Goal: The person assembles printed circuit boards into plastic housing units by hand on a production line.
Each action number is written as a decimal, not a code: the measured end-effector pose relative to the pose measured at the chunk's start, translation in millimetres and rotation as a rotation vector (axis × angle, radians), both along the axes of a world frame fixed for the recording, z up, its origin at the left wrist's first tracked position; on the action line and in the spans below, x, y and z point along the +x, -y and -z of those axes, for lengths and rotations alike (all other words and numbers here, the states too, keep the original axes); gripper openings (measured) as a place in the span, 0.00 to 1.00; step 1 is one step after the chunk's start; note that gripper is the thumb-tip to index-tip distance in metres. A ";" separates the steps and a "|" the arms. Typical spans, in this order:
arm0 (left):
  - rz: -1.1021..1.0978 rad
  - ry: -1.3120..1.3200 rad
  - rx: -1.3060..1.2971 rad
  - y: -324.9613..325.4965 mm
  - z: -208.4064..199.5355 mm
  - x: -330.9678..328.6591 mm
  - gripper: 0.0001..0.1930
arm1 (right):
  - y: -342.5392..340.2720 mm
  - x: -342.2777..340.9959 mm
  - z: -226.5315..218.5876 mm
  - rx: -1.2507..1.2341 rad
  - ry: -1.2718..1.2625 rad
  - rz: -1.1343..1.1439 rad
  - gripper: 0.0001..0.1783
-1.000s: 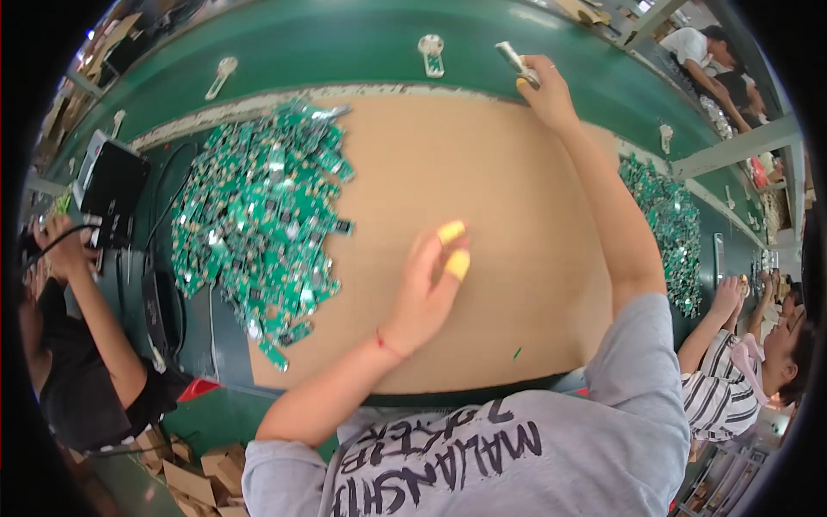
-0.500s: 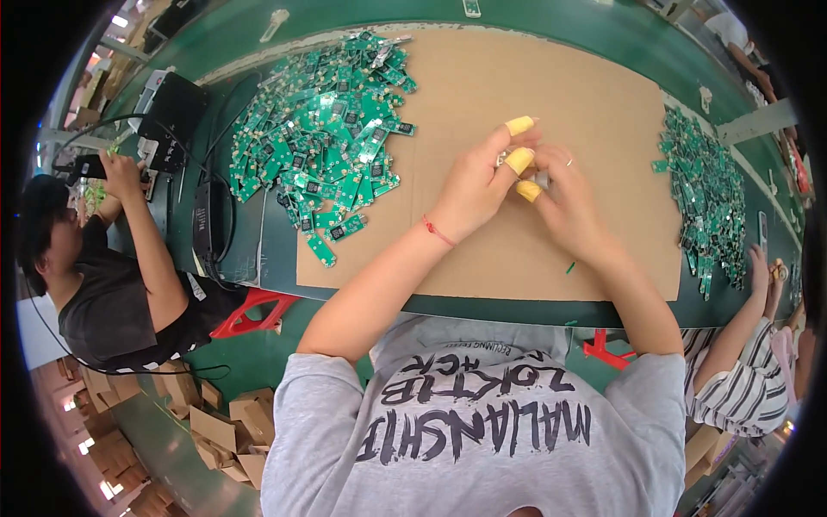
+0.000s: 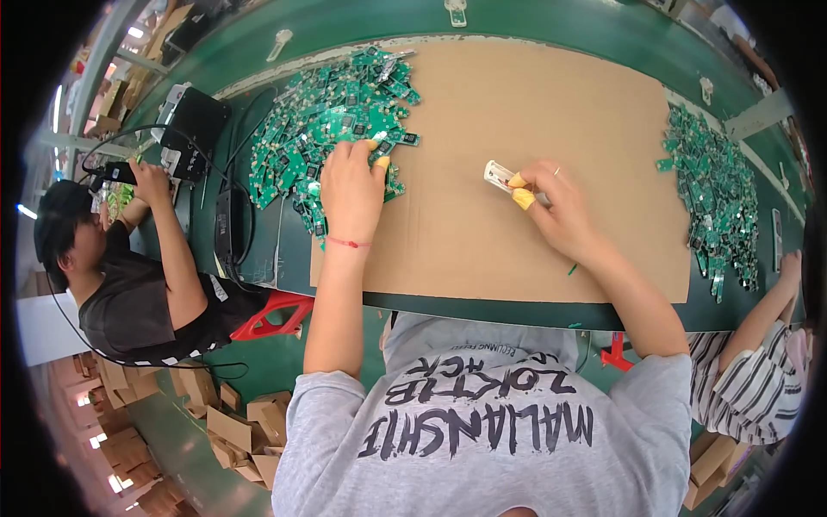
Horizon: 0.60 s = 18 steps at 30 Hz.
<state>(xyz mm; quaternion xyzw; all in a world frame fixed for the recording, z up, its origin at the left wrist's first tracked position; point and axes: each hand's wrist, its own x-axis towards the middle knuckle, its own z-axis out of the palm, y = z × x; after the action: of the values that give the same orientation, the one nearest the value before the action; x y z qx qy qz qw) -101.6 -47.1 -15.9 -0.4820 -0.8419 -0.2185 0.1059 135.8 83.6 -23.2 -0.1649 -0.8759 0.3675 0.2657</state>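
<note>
My right hand point(image 3: 560, 207) pinches a small, long white plastic housing point(image 3: 496, 174) between thumb and finger, above the cardboard sheet. Its hollow side shows, with a small dark and reddish part near the fingertips. My left hand point(image 3: 355, 185) is at the right edge of a large heap of green circuit boards point(image 3: 301, 129). There its thumb and forefinger close around the edge of a board, partly hidden by the fingers. Yellow finger covers sit on fingertips of both hands.
The brown cardboard sheet point(image 3: 534, 95) covers the middle of the green table. A second heap of circuit boards point(image 3: 711, 198) lies at its right. On the left, a black adapter point(image 3: 229, 224) with cables lies near a seated person point(image 3: 129, 284). Another person's arm point(image 3: 767, 297) reaches in at far right.
My hands were together over the cardboard and have parted. The left has moved left to the heap of boards; the right stays near the middle, its white housing now plainly in view.
</note>
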 end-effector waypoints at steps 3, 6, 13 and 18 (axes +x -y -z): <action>0.001 -0.004 -0.002 0.8 -0.8 -1.4 0.09 | -2.2 2.7 3.5 0.010 -0.019 -0.003 0.07; 0.066 -0.053 0.071 -5.1 -3.0 0.2 0.08 | -5.0 3.6 2.8 0.041 -0.027 0.017 0.06; 0.466 0.980 0.102 -49.8 -17.7 52.0 0.07 | -1.5 5.8 -19.0 -0.322 0.053 0.017 0.06; 0.661 1.231 0.282 -63.9 -16.4 82.4 0.09 | 2.0 1.5 -28.9 -0.627 -0.040 0.034 0.07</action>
<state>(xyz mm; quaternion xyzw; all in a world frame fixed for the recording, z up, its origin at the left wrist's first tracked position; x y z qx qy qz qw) -19.2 16.8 0.6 -0.4827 -0.5225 -0.5784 -0.3993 137.3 81.5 5.7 -0.2463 -0.7117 0.6181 0.2252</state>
